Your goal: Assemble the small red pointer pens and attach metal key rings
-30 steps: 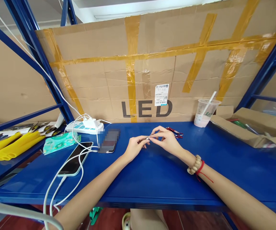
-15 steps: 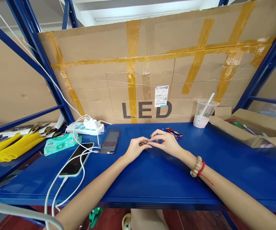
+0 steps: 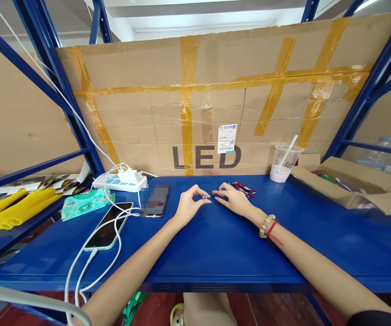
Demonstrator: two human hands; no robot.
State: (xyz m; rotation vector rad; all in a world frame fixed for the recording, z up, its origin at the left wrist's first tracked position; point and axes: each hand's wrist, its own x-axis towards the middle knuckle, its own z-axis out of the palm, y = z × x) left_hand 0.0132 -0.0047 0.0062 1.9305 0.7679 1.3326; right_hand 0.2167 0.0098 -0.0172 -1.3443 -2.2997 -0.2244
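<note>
Above the blue shelf top, my left hand pinches a small piece with a round, shiny end between thumb and fingers. It looks like a pen part, seen nearly end-on. My right hand is a short gap to the right, fingers bent and close to the shelf. At its fingertips is a short dark piece with a metallic tip, mostly covered by the fingers. Right behind my right hand lie several red and blue pens, partly hidden by it.
Left of my hands are two phones, white cables, a power strip and a green tissue pack. A plastic cup with straw and an open cardboard box stand right. Taped cardboard closes the back.
My hands, together at the fingertips before, have come apart. The small round-ended piece now shows in my left hand and a dark piece at my right fingertips. The view has shifted slightly.
</note>
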